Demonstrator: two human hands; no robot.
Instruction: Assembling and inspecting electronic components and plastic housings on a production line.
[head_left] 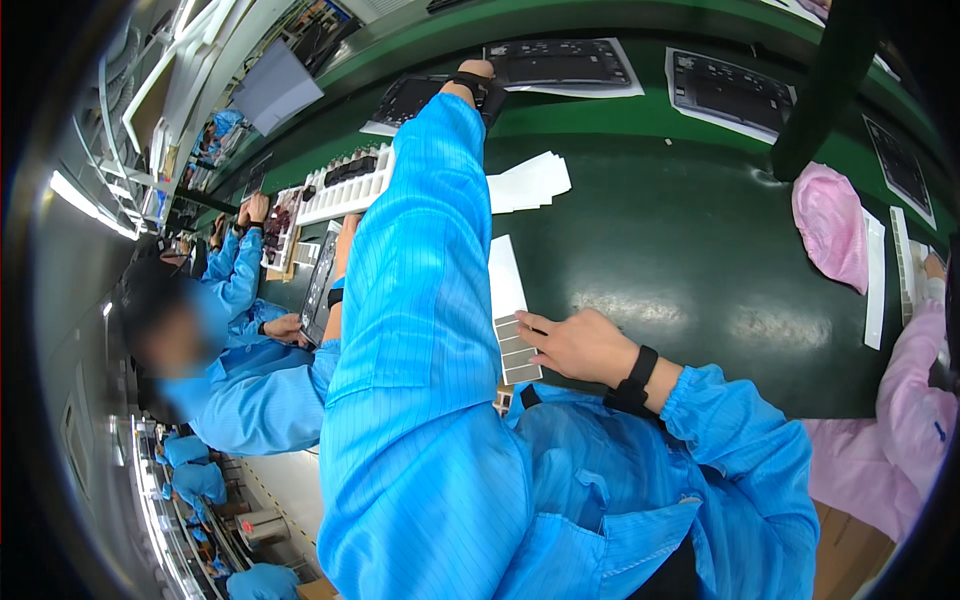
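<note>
My left arm reaches far across the bench. My left hand [478, 70], with a black wristband, is at the dark flat panels at the back, by a panel [410, 100] on white sheeting; its fingers are hidden behind the hand. Close to my body, my right hand [585, 347] is bent over a sheet of grey rectangular pieces [515, 350], fingertips at its edge. A thin dark stick-like piece [532, 326] shows between its closed fingers; its kind is unclear. Partly under the grey sheet lies a white paper [507, 272].
White sheets [530, 184] lie fanned mid-bench. A white compartment tray [346, 190] holds dark parts at left. More panels [730, 92] line the back. A dark green post [825, 90] and pink cloth cap [830, 228] stand right. Co-workers sit on both sides.
</note>
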